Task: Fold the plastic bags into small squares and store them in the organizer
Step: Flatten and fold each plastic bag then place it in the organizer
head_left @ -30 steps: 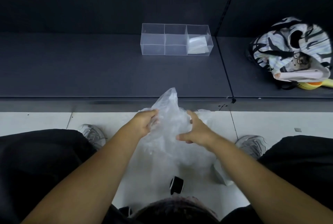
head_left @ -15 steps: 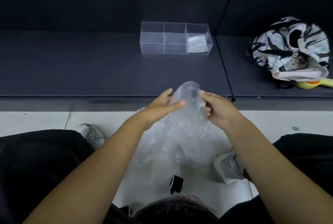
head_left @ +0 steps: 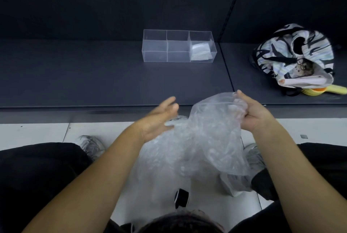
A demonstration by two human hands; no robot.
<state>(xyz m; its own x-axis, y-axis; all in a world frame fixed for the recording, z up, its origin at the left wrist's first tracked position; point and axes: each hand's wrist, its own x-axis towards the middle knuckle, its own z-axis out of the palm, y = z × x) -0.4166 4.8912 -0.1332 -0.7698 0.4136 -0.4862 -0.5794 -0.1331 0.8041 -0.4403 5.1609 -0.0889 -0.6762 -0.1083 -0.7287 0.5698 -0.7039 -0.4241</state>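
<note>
Bag (head_left: 202, 139) clear, crumpled, unfolded | right hand (head_left: 253, 114) fingers grasping top corner | left hand (head_left: 157, 118) fingers straight, released

One view only. The wide-angle head camera faces forward and steeply down. The left hand (head_left: 158, 119) and right hand (head_left: 252, 114) lie close to the lens, nearer than the organizer (head_left: 179, 46), which stands farther off on the shelf (head_left: 93, 75), upper centre of frame.
</note>
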